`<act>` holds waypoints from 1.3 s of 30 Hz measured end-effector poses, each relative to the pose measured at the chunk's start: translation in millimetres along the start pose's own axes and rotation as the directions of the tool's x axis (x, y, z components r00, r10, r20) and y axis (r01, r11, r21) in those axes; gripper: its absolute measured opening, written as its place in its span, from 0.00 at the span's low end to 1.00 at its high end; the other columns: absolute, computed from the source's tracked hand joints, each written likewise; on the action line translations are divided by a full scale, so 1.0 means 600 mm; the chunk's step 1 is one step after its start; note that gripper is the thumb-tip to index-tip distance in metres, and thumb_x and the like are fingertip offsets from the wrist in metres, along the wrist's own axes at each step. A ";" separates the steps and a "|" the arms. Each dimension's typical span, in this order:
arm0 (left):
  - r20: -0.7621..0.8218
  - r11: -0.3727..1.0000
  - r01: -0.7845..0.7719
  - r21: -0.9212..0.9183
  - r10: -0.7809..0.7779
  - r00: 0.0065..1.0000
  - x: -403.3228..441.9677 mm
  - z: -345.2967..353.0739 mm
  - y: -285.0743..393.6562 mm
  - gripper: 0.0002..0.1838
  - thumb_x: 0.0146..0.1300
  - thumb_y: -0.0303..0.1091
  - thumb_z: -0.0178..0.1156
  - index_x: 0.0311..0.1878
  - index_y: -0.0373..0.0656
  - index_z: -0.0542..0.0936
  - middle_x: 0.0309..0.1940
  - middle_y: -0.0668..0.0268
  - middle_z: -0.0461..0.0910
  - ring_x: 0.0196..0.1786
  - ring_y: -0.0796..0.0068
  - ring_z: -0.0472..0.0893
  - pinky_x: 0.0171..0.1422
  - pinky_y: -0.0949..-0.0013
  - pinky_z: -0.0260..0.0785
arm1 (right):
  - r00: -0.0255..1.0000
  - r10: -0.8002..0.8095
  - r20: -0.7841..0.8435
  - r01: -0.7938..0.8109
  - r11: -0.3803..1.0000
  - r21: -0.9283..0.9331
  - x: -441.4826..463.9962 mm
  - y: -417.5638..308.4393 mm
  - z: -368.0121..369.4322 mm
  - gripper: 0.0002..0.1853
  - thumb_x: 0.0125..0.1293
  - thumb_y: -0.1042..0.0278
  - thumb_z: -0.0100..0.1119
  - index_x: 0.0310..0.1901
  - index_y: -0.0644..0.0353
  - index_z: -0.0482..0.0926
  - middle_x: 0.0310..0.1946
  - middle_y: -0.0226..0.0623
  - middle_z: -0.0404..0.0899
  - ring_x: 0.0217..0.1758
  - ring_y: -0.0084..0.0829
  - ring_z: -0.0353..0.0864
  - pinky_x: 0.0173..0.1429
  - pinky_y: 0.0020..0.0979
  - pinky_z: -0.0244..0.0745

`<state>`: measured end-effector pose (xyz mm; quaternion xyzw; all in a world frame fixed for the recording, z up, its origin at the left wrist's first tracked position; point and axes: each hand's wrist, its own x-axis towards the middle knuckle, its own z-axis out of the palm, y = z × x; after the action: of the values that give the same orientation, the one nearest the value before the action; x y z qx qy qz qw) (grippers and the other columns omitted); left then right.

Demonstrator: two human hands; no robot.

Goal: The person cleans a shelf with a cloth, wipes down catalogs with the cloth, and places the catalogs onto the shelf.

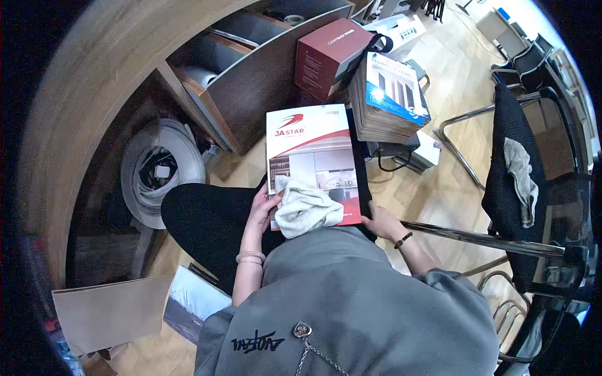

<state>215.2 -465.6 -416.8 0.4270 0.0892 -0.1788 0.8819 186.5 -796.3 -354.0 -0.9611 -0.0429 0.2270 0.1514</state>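
Floor: light wood, visible grain. Left: curved wood-grain panel; dark cabinet with open compartments. Right: chair, tubular metal frame. Upper right: bright light.

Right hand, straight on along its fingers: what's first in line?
Right hand: probably the lower right edge of the JASTAR catalogue, then the pale cloth on it. Fingers look almost at that edge; contact and depth unclear.
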 end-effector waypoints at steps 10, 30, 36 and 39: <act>-0.002 0.998 -0.067 -0.019 0.067 0.998 -0.002 0.001 -0.008 0.29 0.56 0.26 0.61 0.63 0.36 0.65 0.53 0.60 0.75 0.54 0.70 0.77 0.60 0.68 0.69 | 0.994 0.102 0.028 -0.063 0.364 0.929 0.074 0.034 -0.033 0.16 0.68 0.57 0.46 0.38 0.63 0.74 0.22 0.40 0.78 0.27 0.31 0.80 0.33 0.27 0.74; 0.038 0.997 -0.062 -0.040 0.063 0.997 0.000 0.000 -0.004 0.34 0.55 0.23 0.61 0.66 0.39 0.62 0.57 0.62 0.73 0.58 0.73 0.73 0.63 0.68 0.64 | 0.579 -0.314 -0.753 0.428 0.903 -0.047 0.034 -0.192 -0.082 0.22 0.55 0.75 0.52 0.53 0.66 0.67 0.53 0.54 0.67 0.58 0.49 0.66 0.62 0.42 0.61; 0.039 0.998 -0.055 -0.035 0.056 0.998 -0.004 0.011 0.006 0.34 0.55 0.23 0.61 0.66 0.38 0.61 0.57 0.62 0.72 0.58 0.72 0.73 0.64 0.68 0.64 | 0.657 -0.697 -0.288 0.599 0.252 0.760 -0.029 -0.311 -0.161 0.09 0.63 0.72 0.48 0.43 0.65 0.71 0.47 0.43 0.72 0.52 0.42 0.70 0.63 0.44 0.61; 0.040 0.994 -0.013 -0.110 0.018 0.999 -0.005 0.013 0.004 0.35 0.55 0.24 0.61 0.66 0.38 0.60 0.57 0.61 0.72 0.58 0.72 0.73 0.64 0.68 0.63 | 0.236 -0.758 -0.608 0.420 -0.484 0.767 -0.092 -0.373 -0.252 0.18 0.68 0.56 0.48 0.24 0.59 0.73 0.28 0.37 0.75 0.43 0.38 0.73 0.56 0.50 0.70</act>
<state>213.2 -469.3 -409.4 0.3747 0.0776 -0.1754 0.9071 202.2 -633.1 -132.6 -0.3196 -0.4811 0.1779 0.7967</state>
